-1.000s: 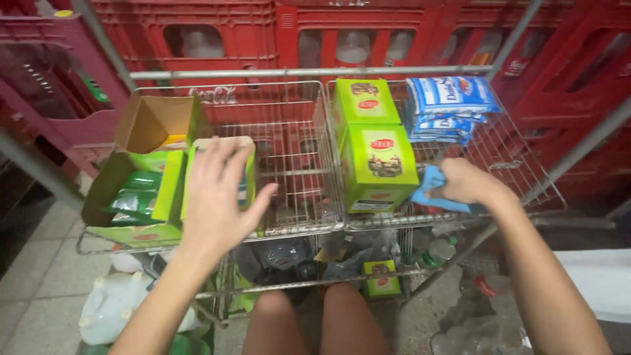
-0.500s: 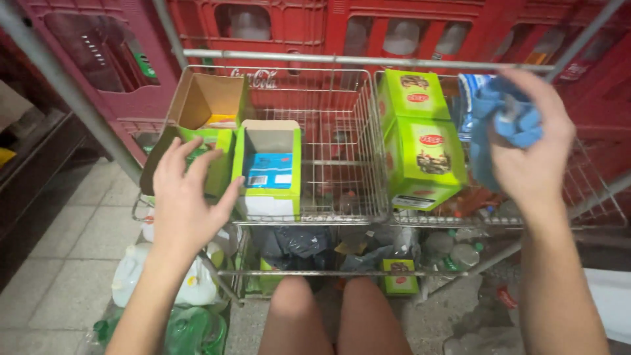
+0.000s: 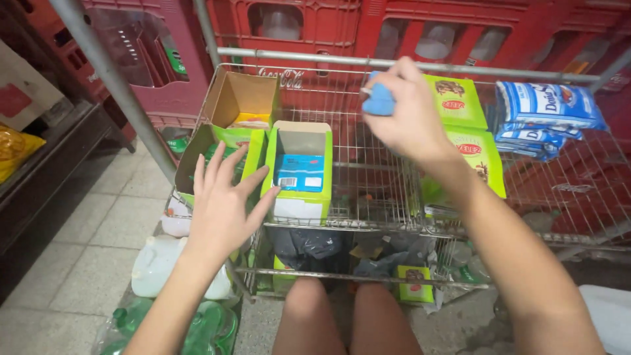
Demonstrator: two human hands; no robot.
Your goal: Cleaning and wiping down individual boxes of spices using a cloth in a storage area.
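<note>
My left hand (image 3: 223, 204) hovers with fingers spread beside an open green carton (image 3: 299, 172) that holds a blue packet, its fingertips close to the carton's left side. My right hand (image 3: 407, 112) is raised over the wire shopping cart (image 3: 368, 190) and grips a small blue packet (image 3: 379, 100). Behind my right forearm stand two green boxes (image 3: 474, 135), one stacked on the other. A larger open cardboard box with green flaps (image 3: 227, 125) sits at the cart's left end.
Blue-and-white bags (image 3: 545, 115) lie at the cart's right. Red bottle crates (image 3: 394, 29) are stacked behind. Dark bags and a small green box (image 3: 415, 284) fill the lower shelf. A white jug (image 3: 152, 266) and green bottles (image 3: 204, 329) lie on the tiled floor left.
My right hand lifted the blue packet from the cart's right edge and carried it left toward the middle. My left hand came off the green carton and opened beside it.
</note>
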